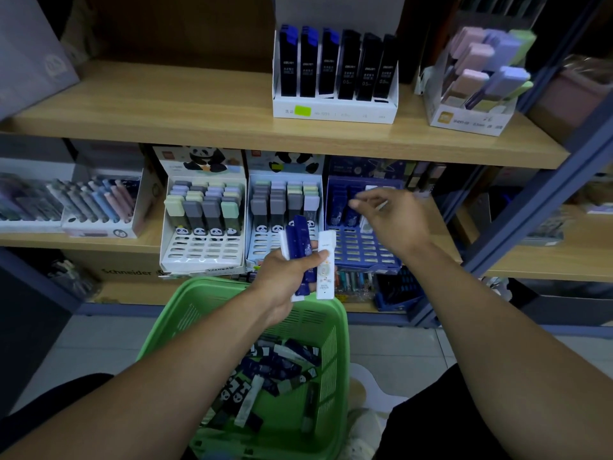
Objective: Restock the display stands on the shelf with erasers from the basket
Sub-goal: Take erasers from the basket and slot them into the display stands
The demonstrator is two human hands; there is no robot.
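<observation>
Sitting before a wooden shelf [199,104] carrying display stands. Resting on the floor below, a green basket [335,353] filled with loose erasers [275,376]. Standing on the middle shelf, a blue display stand [361,250], mostly unfilled slots, beside two panda display stands [202,250]. Gripping a fanned bundle of blue and white erasers [303,247] above the basket, left hand [285,280]. Hovering over the blue stand, right hand [394,217], fingers loose, blurred; holding anything or not, cannot tell.

dim, bluish cast | edges bowed, dark | right side motion-blurred
</observation>
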